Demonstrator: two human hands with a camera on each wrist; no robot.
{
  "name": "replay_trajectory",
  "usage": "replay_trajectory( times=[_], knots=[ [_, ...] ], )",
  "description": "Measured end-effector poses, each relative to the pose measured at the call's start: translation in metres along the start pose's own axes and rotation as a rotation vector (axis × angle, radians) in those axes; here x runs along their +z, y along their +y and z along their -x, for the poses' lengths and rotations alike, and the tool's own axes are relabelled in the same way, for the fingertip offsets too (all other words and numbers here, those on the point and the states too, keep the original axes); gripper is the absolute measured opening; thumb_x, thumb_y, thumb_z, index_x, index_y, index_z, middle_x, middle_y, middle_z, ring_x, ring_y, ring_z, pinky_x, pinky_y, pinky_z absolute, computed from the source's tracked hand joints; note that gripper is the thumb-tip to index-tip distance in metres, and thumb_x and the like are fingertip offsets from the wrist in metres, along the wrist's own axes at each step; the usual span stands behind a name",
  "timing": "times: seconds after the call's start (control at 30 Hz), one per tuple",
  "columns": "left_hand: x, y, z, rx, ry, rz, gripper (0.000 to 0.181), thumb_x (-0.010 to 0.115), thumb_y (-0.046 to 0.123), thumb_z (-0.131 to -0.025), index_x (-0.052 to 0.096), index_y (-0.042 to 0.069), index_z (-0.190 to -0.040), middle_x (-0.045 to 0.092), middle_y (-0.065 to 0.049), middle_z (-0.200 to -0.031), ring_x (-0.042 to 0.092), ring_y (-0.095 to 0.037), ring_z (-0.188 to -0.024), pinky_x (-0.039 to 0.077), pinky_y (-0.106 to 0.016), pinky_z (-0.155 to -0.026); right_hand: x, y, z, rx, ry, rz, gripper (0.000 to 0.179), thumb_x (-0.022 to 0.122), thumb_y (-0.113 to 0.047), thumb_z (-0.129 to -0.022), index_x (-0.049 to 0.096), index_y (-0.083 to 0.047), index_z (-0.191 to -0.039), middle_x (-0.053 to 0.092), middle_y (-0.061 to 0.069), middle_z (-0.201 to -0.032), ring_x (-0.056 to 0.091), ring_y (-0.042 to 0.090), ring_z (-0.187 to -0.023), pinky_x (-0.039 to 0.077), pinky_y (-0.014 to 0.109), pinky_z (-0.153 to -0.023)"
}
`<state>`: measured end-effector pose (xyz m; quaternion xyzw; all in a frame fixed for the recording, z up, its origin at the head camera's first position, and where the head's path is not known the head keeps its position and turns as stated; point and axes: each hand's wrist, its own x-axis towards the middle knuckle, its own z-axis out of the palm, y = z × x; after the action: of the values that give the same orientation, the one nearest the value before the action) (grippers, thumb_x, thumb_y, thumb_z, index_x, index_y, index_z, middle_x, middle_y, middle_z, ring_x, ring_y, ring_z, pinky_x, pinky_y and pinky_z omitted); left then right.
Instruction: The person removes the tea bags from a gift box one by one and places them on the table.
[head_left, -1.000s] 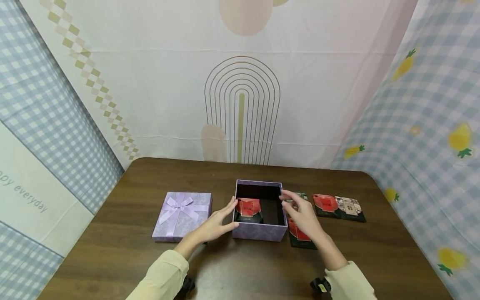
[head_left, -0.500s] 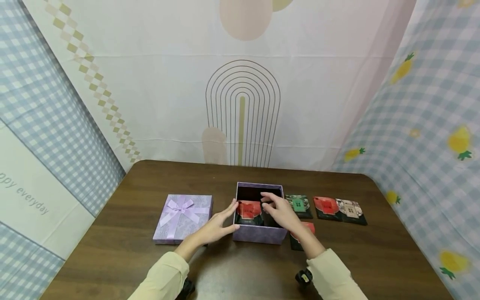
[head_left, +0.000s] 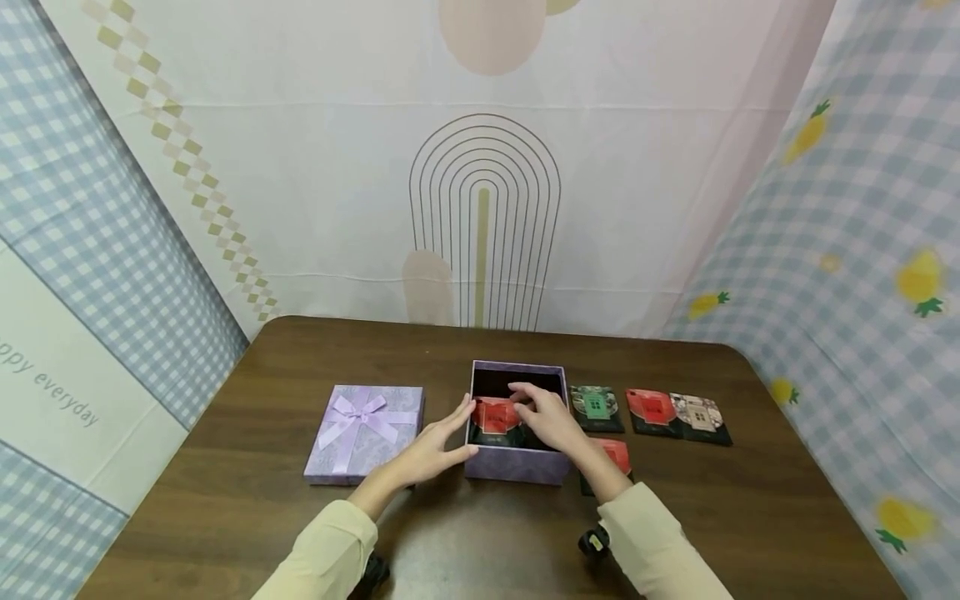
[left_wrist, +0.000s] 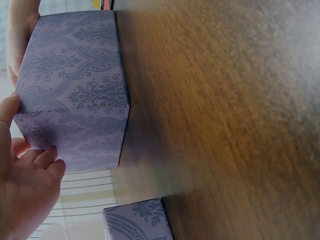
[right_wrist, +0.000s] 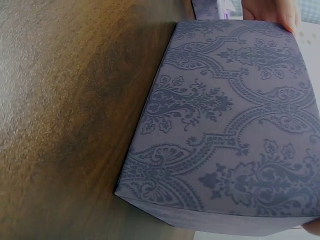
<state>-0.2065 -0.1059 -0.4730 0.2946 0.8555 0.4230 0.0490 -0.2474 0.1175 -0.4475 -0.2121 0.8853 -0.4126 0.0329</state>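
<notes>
Surveyed from my remote station, the table [head_left: 480, 533] carries everything. The box [head_left: 517, 465] stands uncovered near its middle, mouth facing up. The lid [head_left: 363, 442] lies apart to the left, bow [head_left: 362, 413] uppermost.

The left hand [head_left: 431, 454] is spread wide at the box's near left corner, fingers along the left wall, thumb at the front, bracing rather than clasping. The right hand [head_left: 551, 421] reaches over the right wall, fingertips at the edge of a red packet [head_left: 491, 423] inside. I cannot tell whether they pinch it; the box wall hides them in the right wrist view. Right of the box lie a green packet [head_left: 597, 408], a second red packet [head_left: 618, 454] and, farther out, a third red packet [head_left: 651, 408] beside a pale packet [head_left: 701, 415].

Risks, in my judgement: the box could slide if the right forearm [head_left: 600, 471] catches its rim while the left hand's brace is slack; the red packet could crease if pushed against the wall.

Orientation: the box sits square to the person, with no clear long axis. The red packet's dark end points toward the person, its red end away; it too looks nearly square
</notes>
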Motion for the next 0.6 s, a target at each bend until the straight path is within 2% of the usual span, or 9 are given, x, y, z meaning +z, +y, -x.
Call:
replay_trajectory(
  times=[0.17, 0.37, 0.47, 0.6],
  knots=[
    [0.0, -0.001, 0.0, -0.006, -0.002, 0.001, 0.069, 0.056, 0.027, -0.091, 0.021, 0.0, -0.144, 0.011, -0.019, -0.15, 0.025, -0.033, -0.133, 0.025, -0.05, -0.105, 0.004, 0.002, -0.005, -0.001, 0.002, 0.044, 0.035, 0.054, -0.001, -0.088, 0.052, 0.004, -0.123, 0.063, 0.019, -0.105, 0.063, 0.023, -0.079, 0.05, 0.031, -0.062],
    [0.001, 0.0, 0.0, 0.002, -0.007, 0.0, 0.068, 0.055, 0.027, -0.091, 0.021, 0.0, -0.144, 0.012, -0.02, -0.15, 0.025, -0.032, -0.133, 0.025, -0.05, -0.105, 0.013, 0.007, -0.01, -0.008, 0.002, 0.119, 0.032, 0.055, 0.001, -0.085, 0.056, 0.007, -0.117, 0.065, 0.016, -0.096, 0.062, 0.023, -0.08, 0.051, 0.035, -0.068],
    [0.001, 0.001, 0.0, 0.003, -0.006, -0.001, 0.069, 0.056, 0.026, -0.091, 0.021, 0.0, -0.144, 0.011, -0.019, -0.15, 0.025, -0.032, -0.133, 0.025, -0.05, -0.105, 0.016, 0.007, -0.011, 0.003, -0.021, 0.174, 0.032, 0.056, 0.0, -0.085, 0.056, 0.007, -0.116, 0.066, 0.015, -0.094, 0.062, 0.022, -0.081, 0.051, 0.037, -0.07],
    [0.0, 0.002, 0.0, -0.002, 0.004, 0.001, 0.068, 0.056, 0.025, -0.091, 0.021, 0.001, -0.144, 0.012, -0.018, -0.15, 0.025, -0.032, -0.132, 0.025, -0.05, -0.105, 0.017, 0.006, -0.011, 0.052, -0.079, 0.236, 0.034, 0.057, -0.003, -0.086, 0.055, 0.007, -0.118, 0.065, 0.018, -0.101, 0.062, 0.027, -0.089, 0.05, 0.041, -0.077]
  ],
)
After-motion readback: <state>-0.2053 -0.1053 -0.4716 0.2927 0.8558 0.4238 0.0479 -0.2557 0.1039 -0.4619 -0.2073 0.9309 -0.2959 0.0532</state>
